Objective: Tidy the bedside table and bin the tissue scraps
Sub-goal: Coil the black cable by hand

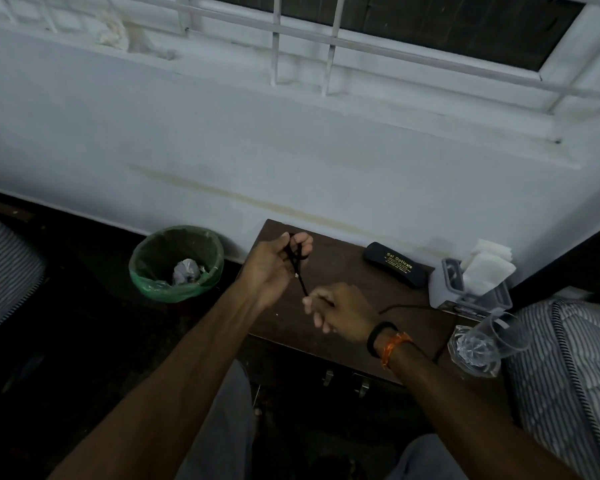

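A dark wooden bedside table stands against the white wall. Above its left part my left hand holds looped coils of a black cable. My right hand pinches the same cable lower down; its loose end trails right across the table top toward the grey holder. Left of the table, on the floor, is a bin with a green liner, and a crumpled tissue scrap lies inside it.
A black spectacle case lies at the table's back. A grey holder with white tissues stands at the right edge, two clear glasses in front of it. Striped bedding borders the right; drawer handles face me.
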Demonstrator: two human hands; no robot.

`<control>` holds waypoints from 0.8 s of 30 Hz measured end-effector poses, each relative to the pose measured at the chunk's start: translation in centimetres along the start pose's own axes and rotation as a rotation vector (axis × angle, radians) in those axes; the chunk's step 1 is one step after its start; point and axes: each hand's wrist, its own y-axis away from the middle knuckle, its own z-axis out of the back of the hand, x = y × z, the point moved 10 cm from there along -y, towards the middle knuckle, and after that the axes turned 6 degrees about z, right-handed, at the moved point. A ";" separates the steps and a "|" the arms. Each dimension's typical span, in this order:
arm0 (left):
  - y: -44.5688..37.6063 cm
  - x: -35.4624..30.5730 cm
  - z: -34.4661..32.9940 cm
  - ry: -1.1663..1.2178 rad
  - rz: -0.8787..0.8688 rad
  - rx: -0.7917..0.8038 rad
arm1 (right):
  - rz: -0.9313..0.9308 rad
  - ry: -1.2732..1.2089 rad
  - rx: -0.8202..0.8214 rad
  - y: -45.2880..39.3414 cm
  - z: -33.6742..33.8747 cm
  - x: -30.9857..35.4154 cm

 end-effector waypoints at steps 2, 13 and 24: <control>0.4 -0.9 0.0 0.021 -0.011 0.016 | -0.039 0.032 -0.034 -0.3 0.9 -1.6; 1.8 0.5 0.8 -0.367 0.099 0.026 | -0.239 -0.086 -0.351 -3.6 8.8 -1.8; 1.3 0.8 -1.1 -0.477 0.082 0.087 | -0.062 -0.078 -0.218 -3.6 4.6 6.4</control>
